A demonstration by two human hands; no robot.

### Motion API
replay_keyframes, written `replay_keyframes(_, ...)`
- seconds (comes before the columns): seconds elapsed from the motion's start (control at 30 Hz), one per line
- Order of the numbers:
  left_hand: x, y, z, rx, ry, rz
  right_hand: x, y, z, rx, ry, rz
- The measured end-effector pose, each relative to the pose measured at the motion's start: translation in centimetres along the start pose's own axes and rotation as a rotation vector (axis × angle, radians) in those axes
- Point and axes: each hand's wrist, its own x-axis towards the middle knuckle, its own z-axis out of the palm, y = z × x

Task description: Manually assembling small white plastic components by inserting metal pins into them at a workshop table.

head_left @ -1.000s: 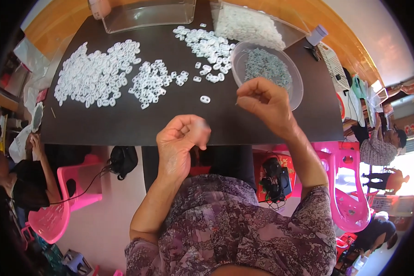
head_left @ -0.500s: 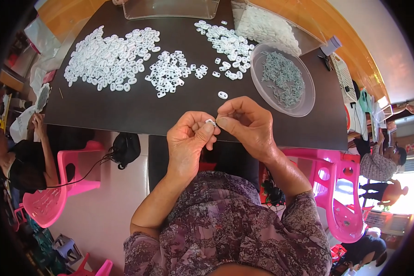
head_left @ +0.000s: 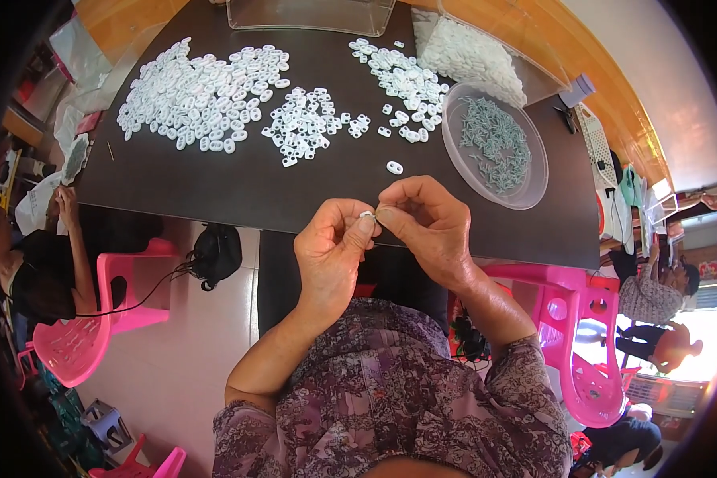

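Just past the table's near edge, my left hand [head_left: 329,253] pinches a small white plastic piece [head_left: 366,213] between thumb and forefinger. My right hand [head_left: 432,229] meets it from the right, thumb and fingertip pressed together at the piece's edge. Whatever sits between those right fingertips is too small to make out. A single white oval piece with two holes [head_left: 394,168] lies on the table beyond my hands. To the right stands a round clear tub [head_left: 536,179] holding many grey-green screws [head_left: 498,143].
Loose white oval pieces [head_left: 199,95] spread over the dark table [head_left: 215,179], with smaller white pieces [head_left: 301,126] beside them and another pile [head_left: 406,84] farther right. Behind the tub lies a bag of white pieces [head_left: 470,60]. Pink chairs [head_left: 562,307] flank me; another person's hands [head_left: 65,205] show at left.
My view has shifted slightly, so the table sits a little differently in it. Both hands stay together at the white piece, the right fingertips now closer against it.
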Motion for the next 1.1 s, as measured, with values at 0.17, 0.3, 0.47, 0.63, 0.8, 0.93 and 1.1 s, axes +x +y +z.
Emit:
replay_keyframes(0.17,-0.2,-1.0,0.1,0.107,0.061,0.146,-0.3,1.0,1.0,0.007,0.050,-0.010)
replay_keyframes(0.3,0.0,-1.7,-0.1,0.343,0.095,0.264,0.1,1.3,1.3,-0.036,0.072,-0.017)
replay_keyframes(0.47,0.1,-2.1,0.1,0.290,0.108,0.253,-0.1,2.1,1.6,0.014,0.116,-0.031)
replay_keyframes(0.63,-0.2,-2.1,0.0,0.194,0.139,0.190,-0.1,3.0,2.3,-0.038,0.127,-0.136)
replay_keyframes(0.8,0.1,-2.0,-0.6,0.024,0.105,0.068,-0.2,2.8,1.5,-0.224,0.107,-0.207)
replay_keyframes(0.93,1.0,-1.4,-1.1,-0.100,0.113,-0.049,1.3,2.9,-1.0,-0.435,0.213,-0.248)
replay_keyframes(1.1,1.9,-0.9,-1.2,-0.122,0.113,-0.065,4.4,4.4,-3.9,-0.953,0.226,-0.471)
